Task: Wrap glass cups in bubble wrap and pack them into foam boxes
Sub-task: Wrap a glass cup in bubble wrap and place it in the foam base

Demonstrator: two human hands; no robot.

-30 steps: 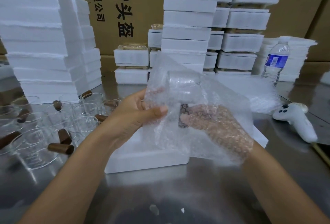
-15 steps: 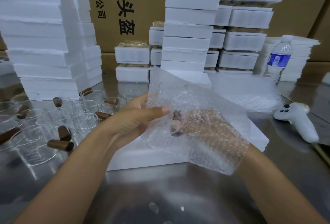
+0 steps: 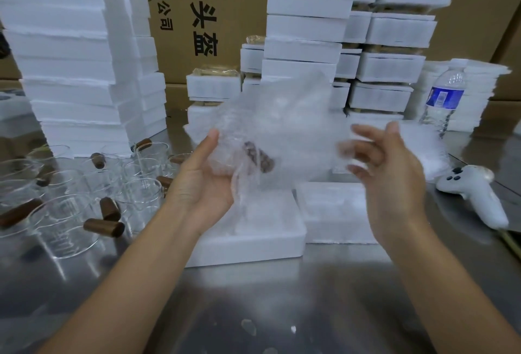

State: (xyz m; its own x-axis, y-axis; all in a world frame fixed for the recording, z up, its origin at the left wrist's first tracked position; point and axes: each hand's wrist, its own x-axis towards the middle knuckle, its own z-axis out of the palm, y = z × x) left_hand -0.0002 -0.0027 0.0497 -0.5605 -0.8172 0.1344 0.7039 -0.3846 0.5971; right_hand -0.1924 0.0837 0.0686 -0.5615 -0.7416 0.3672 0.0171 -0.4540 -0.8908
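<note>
Right hand (image 3: 389,173) just slid out from behind the bubble wrap (image 3: 282,117). Now it's spread wide at the wrap's 3 o'clock, holding nothing. Left hand (image 3: 203,184) grips the glass cup (image 3: 259,156) through the wrap, above the foam box (image 3: 248,241). It's probably light but breakable, and the wrap's floppy and slick, so I'd squeeze round the body, not the loose flap. Cup's mostly hidden, with only its brown handle showing, and the wrap edge is blurred.

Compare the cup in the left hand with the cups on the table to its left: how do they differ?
The held cup is bundled in bubble wrap; the table cups are bare. The held cup rests in the left hand; the table cups stand on the steel table. The held cup's handle shows dimly through the wrap; the table cups' handles are plain. Both have brown handles.
</note>
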